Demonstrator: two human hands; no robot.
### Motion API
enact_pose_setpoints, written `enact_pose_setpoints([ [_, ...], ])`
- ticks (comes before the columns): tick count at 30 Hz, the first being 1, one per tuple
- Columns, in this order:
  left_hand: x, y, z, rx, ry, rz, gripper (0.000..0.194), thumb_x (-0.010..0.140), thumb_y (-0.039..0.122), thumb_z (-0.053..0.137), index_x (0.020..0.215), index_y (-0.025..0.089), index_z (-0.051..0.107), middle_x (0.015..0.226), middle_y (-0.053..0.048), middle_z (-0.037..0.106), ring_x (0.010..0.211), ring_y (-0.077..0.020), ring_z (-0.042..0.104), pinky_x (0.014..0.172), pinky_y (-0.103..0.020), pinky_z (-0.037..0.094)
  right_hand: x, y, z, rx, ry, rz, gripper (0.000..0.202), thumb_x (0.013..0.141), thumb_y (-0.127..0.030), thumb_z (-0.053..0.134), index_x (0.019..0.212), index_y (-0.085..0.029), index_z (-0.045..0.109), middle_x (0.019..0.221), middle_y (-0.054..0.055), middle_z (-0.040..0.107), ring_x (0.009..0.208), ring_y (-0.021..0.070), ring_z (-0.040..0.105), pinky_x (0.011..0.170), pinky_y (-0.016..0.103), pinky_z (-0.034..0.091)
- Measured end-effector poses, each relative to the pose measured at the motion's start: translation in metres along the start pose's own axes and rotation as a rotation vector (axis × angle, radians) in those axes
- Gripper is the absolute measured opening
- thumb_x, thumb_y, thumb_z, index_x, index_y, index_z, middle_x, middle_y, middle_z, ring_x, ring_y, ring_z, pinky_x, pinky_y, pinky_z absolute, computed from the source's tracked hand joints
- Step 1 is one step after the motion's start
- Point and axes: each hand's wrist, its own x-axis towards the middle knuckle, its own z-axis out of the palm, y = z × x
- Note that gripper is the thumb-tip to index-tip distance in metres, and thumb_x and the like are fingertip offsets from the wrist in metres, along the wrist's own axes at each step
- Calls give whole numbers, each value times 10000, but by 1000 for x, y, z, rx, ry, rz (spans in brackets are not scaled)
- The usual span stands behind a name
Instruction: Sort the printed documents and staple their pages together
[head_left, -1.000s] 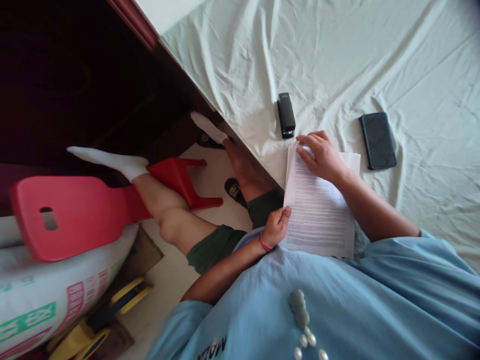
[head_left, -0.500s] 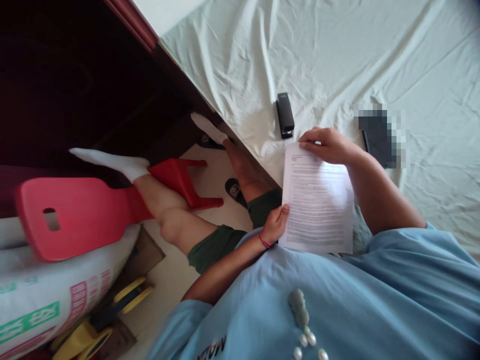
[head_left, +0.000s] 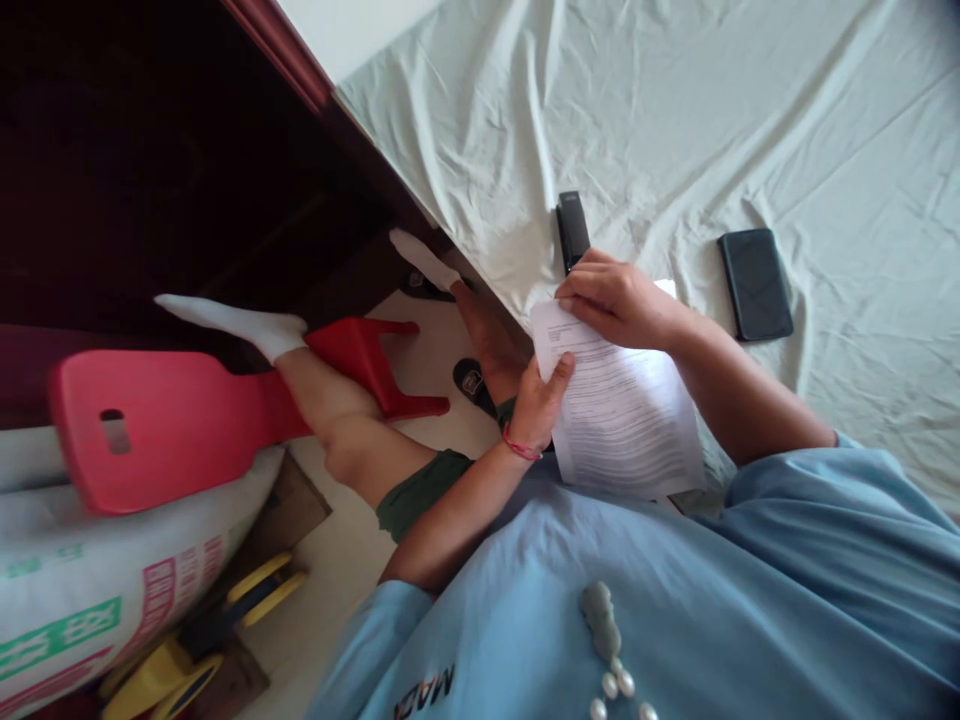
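Printed white paper sheets (head_left: pixel 622 420) lie across my lap, with the lower end against my blue shirt. My left hand (head_left: pixel 541 402) grips their left edge, thumb on top and the other fingers underneath. At the upper edge, my right hand (head_left: pixel 619 300) pinches the paper near its top left corner. A sliver of white paper shows beyond the right hand. Just past my right fingers a black stapler (head_left: pixel 572 228) lies on the pale sheet, its near end partly covered by that hand.
A black phone-like case (head_left: pixel 755 284) lies on the wrinkled bed sheet (head_left: pixel 675 120) at right. To the left stand a red plastic chair (head_left: pixel 157 430) and a printed white sack (head_left: pixel 75 590). Yellow-and-black wheeled gear (head_left: pixel 172 670) sits on the floor below. Black slippers (head_left: pixel 472 383) lie near my feet.
My left hand has slid up along the paper's edge. My right hand has moved left to the top corner, in front of the stapler's end. The paper has shifted left and now curves.
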Motion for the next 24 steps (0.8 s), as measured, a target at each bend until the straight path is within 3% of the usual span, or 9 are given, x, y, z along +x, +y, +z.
enact_pose_setpoints([
  [5, -1, -10, 1, -63, -43, -112, 686, 800, 784, 789, 985, 124, 803, 997, -147, 816, 1110, -324, 758, 968, -454, 607, -11, 1, 7, -130, 26, 85, 469, 1114, -456, 344, 1126, -196, 735, 996, 118, 723, 1029, 293, 624, 945, 450, 450],
  [10, 3, -9, 3, -134, -49, -138, 711, 729, 740, 875, 1073, 119, 819, 1048, -132, 827, 1061, -305, 775, 978, -441, 608, -20, 1, 17, -114, 18, 129, 466, 1130, -440, 318, 1050, -194, 706, 973, 115, 743, 960, 274, 651, 905, 423, 453],
  [16, 6, -10, 4, -77, -20, -163, 683, 697, 763, 877, 943, 127, 843, 923, -113, 828, 996, -302, 788, 893, -400, 622, -26, 8, 11, -80, 27, 179, 414, 1116, -437, 348, 969, -203, 655, 920, 110, 716, 887, 257, 634, 834, 394, 449],
  [24, 8, -7, 8, -205, -16, -242, 669, 612, 656, 981, 993, 124, 842, 1025, -130, 834, 1095, -342, 783, 1041, -479, 597, -32, 15, 9, 75, 7, 202, 337, 1080, -435, 429, 900, -219, 613, 844, 62, 659, 779, 195, 596, 749, 335, 441],
])
